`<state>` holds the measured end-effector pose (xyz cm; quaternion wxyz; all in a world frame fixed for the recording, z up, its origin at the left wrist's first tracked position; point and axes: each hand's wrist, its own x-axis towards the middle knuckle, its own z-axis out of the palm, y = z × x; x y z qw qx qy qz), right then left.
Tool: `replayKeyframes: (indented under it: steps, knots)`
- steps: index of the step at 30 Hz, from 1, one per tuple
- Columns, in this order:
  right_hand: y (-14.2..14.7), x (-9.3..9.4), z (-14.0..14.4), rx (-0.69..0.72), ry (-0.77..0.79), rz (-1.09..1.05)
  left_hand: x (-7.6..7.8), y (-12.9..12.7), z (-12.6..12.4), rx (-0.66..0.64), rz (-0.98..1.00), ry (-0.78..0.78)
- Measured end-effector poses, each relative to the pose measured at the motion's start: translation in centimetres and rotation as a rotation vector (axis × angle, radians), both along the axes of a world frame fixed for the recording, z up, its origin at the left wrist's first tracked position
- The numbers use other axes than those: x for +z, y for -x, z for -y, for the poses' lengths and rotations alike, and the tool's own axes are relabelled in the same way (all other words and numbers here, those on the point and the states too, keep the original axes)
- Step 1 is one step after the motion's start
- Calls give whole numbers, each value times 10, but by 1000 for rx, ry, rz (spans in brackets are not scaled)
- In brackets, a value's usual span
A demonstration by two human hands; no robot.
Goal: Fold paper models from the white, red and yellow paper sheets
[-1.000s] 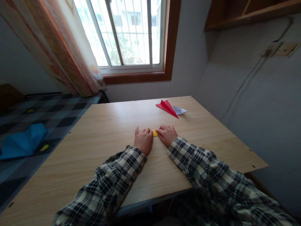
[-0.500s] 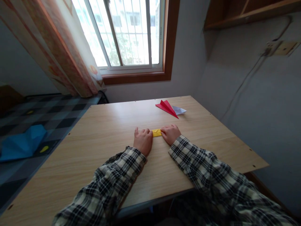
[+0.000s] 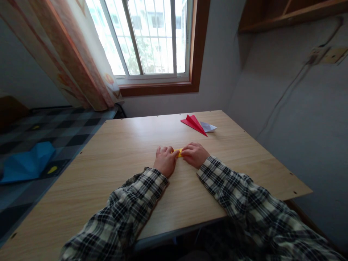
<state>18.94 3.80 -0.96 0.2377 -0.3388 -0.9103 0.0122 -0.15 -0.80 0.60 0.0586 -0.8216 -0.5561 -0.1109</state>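
Note:
A small folded yellow paper point(image 3: 178, 153) lies on the wooden table point(image 3: 130, 145), mostly covered by my fingers. My left hand point(image 3: 165, 161) is closed on its left end, with the thumb close to the middle of the strip. From the other side, my right hand point(image 3: 195, 154) pinches the right part of the paper, fingers bent over it. Only a short yellow stretch shows between the two hands. Its exact folds are hidden.
Beyond my hands, a red paper plane point(image 3: 194, 124) lies touching or close to a white folded paper boat point(image 3: 208, 127). At left, a blue folded paper point(image 3: 28, 163) rests on a checked bedspread point(image 3: 70, 130). A cable point(image 3: 282, 98) runs down the right wall.
My right hand has shifted slightly left along the yellow paper, and my left thumb reaches further over it. Less yellow shows between my hands now.

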Motion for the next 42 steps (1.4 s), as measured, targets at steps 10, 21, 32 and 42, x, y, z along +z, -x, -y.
replayKeyframes:
  steps: [10,21,32,42]
  knots:
    - [-1,-14,-12,-2,19,-60,0,2,-2,10,40,1]
    - [2,-4,-7,-50,26,55,-7,6,-10,-62,106,-46]
    - [13,5,-3,-149,18,134,-6,-2,-30,-31,127,-132]
    - [20,10,-1,-223,-23,160,-14,0,-35,-49,255,-108]
